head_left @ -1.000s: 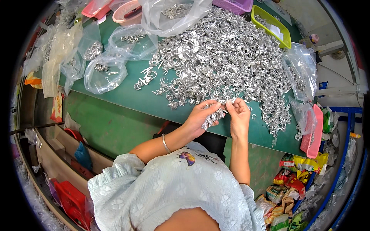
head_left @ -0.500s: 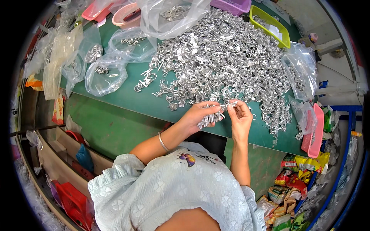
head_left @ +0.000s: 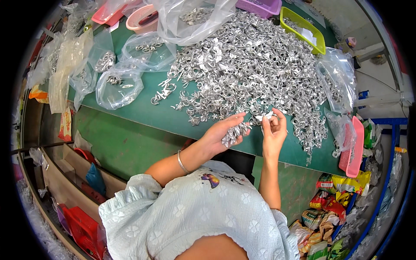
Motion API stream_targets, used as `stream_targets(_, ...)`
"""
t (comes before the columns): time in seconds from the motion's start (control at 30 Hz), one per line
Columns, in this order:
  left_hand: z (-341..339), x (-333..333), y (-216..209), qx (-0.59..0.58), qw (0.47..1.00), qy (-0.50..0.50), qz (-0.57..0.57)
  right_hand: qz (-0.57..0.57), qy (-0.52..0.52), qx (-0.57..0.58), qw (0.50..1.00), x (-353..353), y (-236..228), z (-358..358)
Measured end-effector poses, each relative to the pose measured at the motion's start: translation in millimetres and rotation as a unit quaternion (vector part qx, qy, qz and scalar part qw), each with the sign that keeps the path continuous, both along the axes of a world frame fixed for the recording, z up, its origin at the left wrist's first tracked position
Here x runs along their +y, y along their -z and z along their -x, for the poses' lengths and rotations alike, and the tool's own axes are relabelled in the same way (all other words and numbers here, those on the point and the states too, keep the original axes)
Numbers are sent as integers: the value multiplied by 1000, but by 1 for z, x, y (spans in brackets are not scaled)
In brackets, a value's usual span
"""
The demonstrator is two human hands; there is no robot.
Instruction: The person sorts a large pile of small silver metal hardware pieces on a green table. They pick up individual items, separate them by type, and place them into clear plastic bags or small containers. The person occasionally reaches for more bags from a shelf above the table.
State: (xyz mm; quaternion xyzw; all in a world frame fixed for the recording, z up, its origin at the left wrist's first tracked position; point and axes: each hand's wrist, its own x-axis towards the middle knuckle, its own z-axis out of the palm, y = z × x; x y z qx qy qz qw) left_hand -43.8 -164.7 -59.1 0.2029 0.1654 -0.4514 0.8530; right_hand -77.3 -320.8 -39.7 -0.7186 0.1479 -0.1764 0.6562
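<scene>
My left hand (head_left: 215,133) is cupped, palm up, around a bunch of silver-coloured metal rings (head_left: 234,134). Between the thumb and fingertips of my right hand (head_left: 273,135) is a single silver ring (head_left: 264,116) with a broad, wing-like top. It is held just right of the bunch, with a small gap between the two hands. Both hands are over the near edge of the green table (head_left: 182,123). A wide heap of similar silver rings (head_left: 255,65) spreads directly beyond them, and some loose ones lie at its left edge.
Clear plastic bags (head_left: 119,89) with rings stand left of the heap, and a larger bag (head_left: 195,26) behind. Pink (head_left: 141,19), purple (head_left: 262,6) and lime-green (head_left: 320,39) baskets line the far side. A pink basket (head_left: 353,149) sits at the right edge, above coloured packages (head_left: 320,203).
My hands have moved apart. The right hand has shifted slightly right with one ring pinched in it, away from the bunch; my left fingers have loosened a little around the bunch.
</scene>
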Motion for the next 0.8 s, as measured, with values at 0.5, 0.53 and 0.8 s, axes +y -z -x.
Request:
stream_targets(0.5,9,17,11,-102,989,49,96,334,-182,-97,920,13,-2,-46)
stream_targets(0.53,12,18,11,-103,988,49,105,353,-246,-109,896,18,-2,-52)
stream_targets(0.8,28,40,8,-59,995,34,75,610,-231,-74,755,-8,15,-36)
